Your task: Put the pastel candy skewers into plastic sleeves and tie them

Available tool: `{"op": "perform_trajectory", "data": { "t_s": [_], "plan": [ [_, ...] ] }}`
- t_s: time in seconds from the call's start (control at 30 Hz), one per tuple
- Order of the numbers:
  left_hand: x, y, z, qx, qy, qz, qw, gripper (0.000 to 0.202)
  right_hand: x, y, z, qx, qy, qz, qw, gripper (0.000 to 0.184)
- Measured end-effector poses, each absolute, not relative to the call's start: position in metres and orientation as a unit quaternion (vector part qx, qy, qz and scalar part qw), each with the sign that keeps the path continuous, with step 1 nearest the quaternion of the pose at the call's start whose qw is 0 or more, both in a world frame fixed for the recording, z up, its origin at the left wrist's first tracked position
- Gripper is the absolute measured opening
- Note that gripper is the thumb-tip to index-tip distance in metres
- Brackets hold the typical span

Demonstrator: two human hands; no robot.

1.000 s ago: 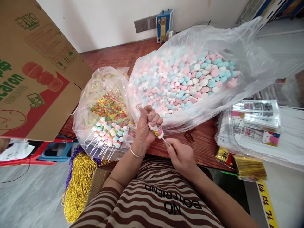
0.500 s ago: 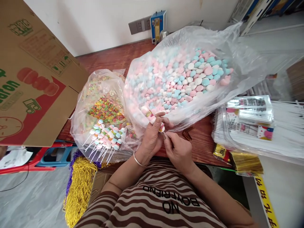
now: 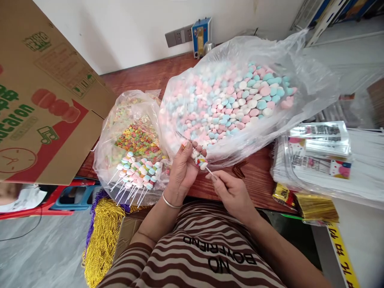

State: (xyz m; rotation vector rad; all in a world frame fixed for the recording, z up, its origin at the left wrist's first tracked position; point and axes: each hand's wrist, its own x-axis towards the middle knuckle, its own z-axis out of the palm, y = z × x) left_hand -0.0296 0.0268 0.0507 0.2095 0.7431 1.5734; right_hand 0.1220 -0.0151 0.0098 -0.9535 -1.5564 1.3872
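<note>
My left hand (image 3: pixel 181 170) is closed around a marshmallow skewer (image 3: pixel 201 162), whose pink, white and yellow candy end seems to be in a printed clear wrapper. Part of it is hidden behind the fingers. Lower right of it, my right hand (image 3: pixel 231 194) pinches the skewer's white stick between thumb and forefinger. To the left lie several finished-looking marshmallow skewers (image 3: pixel 139 172) on a clear bag of small colourful ring candies (image 3: pixel 138 140). Beyond my hands, a large clear bag (image 3: pixel 315 80) lies open with pink, blue and white marshmallows (image 3: pixel 253 102).
Printed clear wrappers (image 3: pixel 324 140) rest on a pack of white sticks (image 3: pixel 363 168) at right. Gold twist ties (image 3: pixel 316 206) lie at the table's front edge. A tall cardboard box (image 3: pixel 60 104) stands at left. A blue device (image 3: pixel 201 38) is by the wall.
My hands have moved apart, the right one down and rightward along the stick, baring more of it. The skewer's candy end has turned in my left hand. The view has shifted slightly.
</note>
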Motion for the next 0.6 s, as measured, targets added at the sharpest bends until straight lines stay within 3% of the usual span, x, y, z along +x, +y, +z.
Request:
{"op": "perform_trajectory", "data": {
  "t_s": [0.1, 0.2, 0.3, 0.47, 0.53, 0.6],
  "plan": [
    [-0.033, 0.029, 0.051, 0.085, 0.323, 0.694, 0.638, 0.007, 0.123, -0.015, 0.003, -0.394, -0.792, 0.192, 0.424, 0.021],
    [-0.027, 0.029, 0.051, 0.081, 0.326, 0.7, 0.63, 0.005, 0.118, -0.011, -0.002, -0.361, -0.839, -0.034, 0.406, 0.021],
    [-0.013, 0.025, 0.049, 0.083, 0.338, 0.691, 0.633, 0.004, 0.111, -0.005, -0.001, -0.364, -0.838, -0.088, 0.397, 0.019],
    [-0.006, 0.017, 0.034, 0.189, 0.404, 0.674, 0.589, 0.032, 0.108, 0.002, 0.008, -0.416, -0.816, -0.06, 0.398, 0.032],
    [-0.015, 0.013, 0.024, 0.29, 0.455, 0.676, 0.501, 0.042, 0.112, 0.002, 0.01, -0.433, -0.803, -0.068, 0.404, 0.028],
    [-0.026, 0.01, 0.016, 0.413, 0.514, 0.662, 0.357, 0.039, 0.115, 0.001, 0.009, -0.441, -0.797, -0.079, 0.405, 0.025]
  ]
}}
